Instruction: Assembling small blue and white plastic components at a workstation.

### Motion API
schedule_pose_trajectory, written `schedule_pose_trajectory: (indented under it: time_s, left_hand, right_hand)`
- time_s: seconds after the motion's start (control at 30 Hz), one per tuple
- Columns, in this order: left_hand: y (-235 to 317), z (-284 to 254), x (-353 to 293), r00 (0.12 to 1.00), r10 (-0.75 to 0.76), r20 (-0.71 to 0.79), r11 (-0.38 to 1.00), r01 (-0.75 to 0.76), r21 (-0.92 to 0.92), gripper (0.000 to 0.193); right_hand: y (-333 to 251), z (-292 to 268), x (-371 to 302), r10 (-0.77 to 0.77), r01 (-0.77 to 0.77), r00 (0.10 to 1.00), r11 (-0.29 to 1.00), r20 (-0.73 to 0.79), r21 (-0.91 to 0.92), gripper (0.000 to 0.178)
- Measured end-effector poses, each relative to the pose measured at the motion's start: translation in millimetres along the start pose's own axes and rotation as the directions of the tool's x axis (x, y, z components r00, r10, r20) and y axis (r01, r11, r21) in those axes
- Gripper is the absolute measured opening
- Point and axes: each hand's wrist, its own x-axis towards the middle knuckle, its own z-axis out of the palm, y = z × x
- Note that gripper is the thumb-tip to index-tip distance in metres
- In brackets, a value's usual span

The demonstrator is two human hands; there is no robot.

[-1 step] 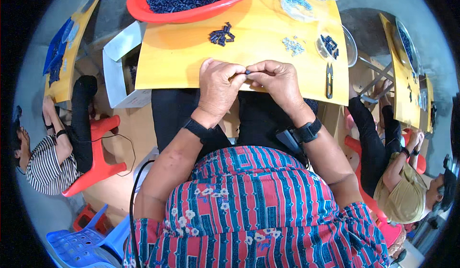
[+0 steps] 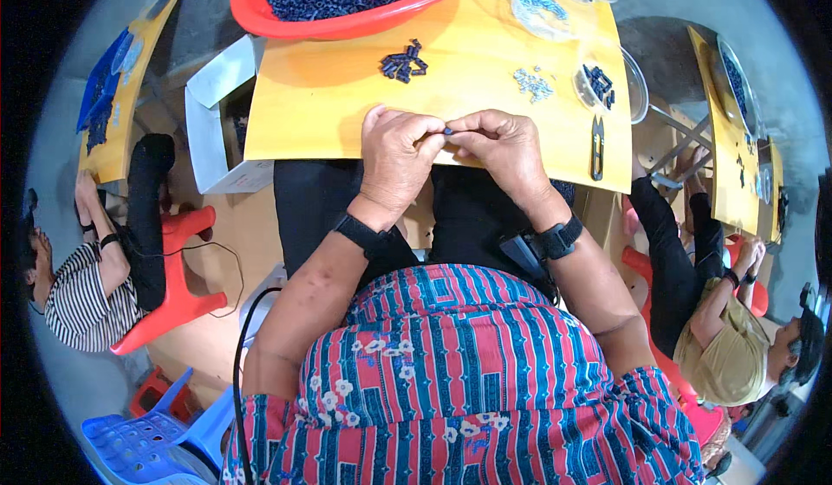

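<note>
Over the near edge of the yellow table, my left hand [image 2: 400, 157] and my right hand [image 2: 504, 149] meet fingertip to fingertip. Both are closed in a pinch on one small dark piece [image 2: 448, 130], mostly covered by thumbs and forefingers. Just beyond them lies a little pile of short dark cylindrical pieces [image 2: 402, 65]. To the right is a scatter of small silvery metal parts [image 2: 532, 84]. Black thread snips [image 2: 597, 149] rest near the table's right edge, below a clear tub of dark pieces [image 2: 598, 86].
A red basin [image 2: 364, 30] heaped with dark pieces stands at the far left of the yellow table [image 2: 312, 121]. Clear tub [image 2: 555, 27] with bluish metal parts sits far right. An open white carton [image 2: 208, 130] adjoins the left edge. Seated people work at tables on both sides.
</note>
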Motion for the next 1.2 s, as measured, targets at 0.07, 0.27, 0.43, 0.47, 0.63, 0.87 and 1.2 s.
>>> schedule_pose_trajectory:
  time_s: [0.07,0.27,0.43,0.47,0.63,0.87,1.2]
  left_hand:
    - [1,0,0,1.0,-0.001,0.0,1.0,0.001,0.022,0.007]
    - [8,1,0,1.0,0.016,-0.02,0.999,-0.015,0.042,0.007]
    - [12,3,2,0.998,0.049,-0.045,0.996,-0.046,0.071,0.011]
    - [13,2,2,0.998,0.045,-0.042,0.996,-0.042,0.075,0.012]
    - [14,3,2,0.998,0.043,-0.034,0.994,-0.039,0.103,0.013]
    - [12,5,1,0.993,0.111,-0.048,0.983,-0.103,0.152,0.012]
    - [11,9,-2,0.994,0.106,-0.027,0.992,-0.104,0.076,0.023]
  right_hand:
    - [-3,-2,0,-0.001,0.001,1.0,1.0,0.001,-0.003,0.012]
    - [-14,-12,-5,0.056,-0.056,0.998,0.998,0.001,0.032,0.013]
    - [-20,-15,-1,0.066,-0.062,0.997,0.994,-0.035,0.092,0.016]
    - [-21,-15,-1,0.067,-0.064,0.997,0.994,-0.032,0.089,0.016]
    - [-27,-12,7,-0.066,0.06,0.994,0.995,-0.082,-0.075,0.017]
    - [-29,7,28,-0.239,0.224,0.955,0.969,-0.174,-0.1,0.016]
    - [-42,29,37,-0.647,0.658,0.745,0.673,0.162,-0.339,0.027]
